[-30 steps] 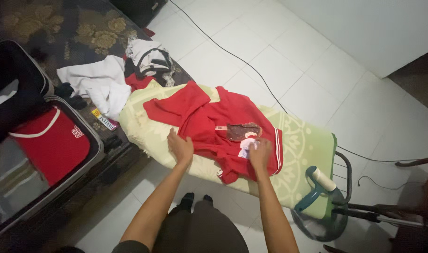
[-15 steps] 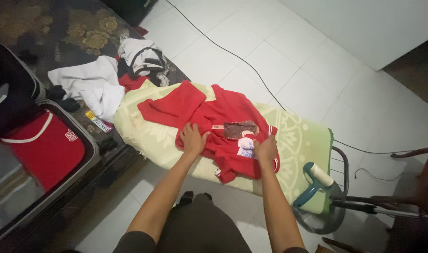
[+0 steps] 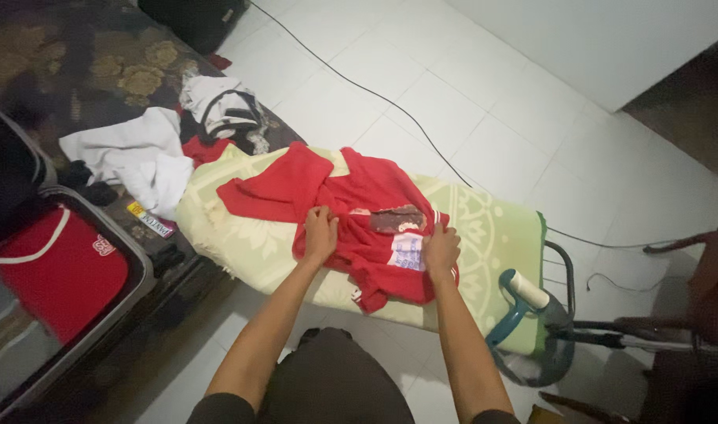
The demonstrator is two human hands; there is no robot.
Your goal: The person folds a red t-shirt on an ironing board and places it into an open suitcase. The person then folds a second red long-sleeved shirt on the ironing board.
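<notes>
A red shirt (image 3: 339, 200) lies spread over a board covered with a pale green patterned cloth (image 3: 492, 235). My left hand (image 3: 320, 232) pinches the red fabric near the shirt's middle, fingers curled into it. My right hand (image 3: 441, 250) grips the shirt's right edge beside a white label (image 3: 407, 251) and a dark patch (image 3: 396, 220). One sleeve points left over the cloth.
An open suitcase (image 3: 100, 298) with a red garment (image 3: 56, 271) sits at the left. White clothes (image 3: 135, 153) lie on a dark flowered rug (image 3: 108, 63). A teal steamer (image 3: 532, 330) stands at the board's right end. A black cable (image 3: 390, 102) crosses the white tiles.
My left hand moved right onto the shirt's middle and closed on the fabric. My right hand shifted slightly and gripped the right edge. The view tilted a little.
</notes>
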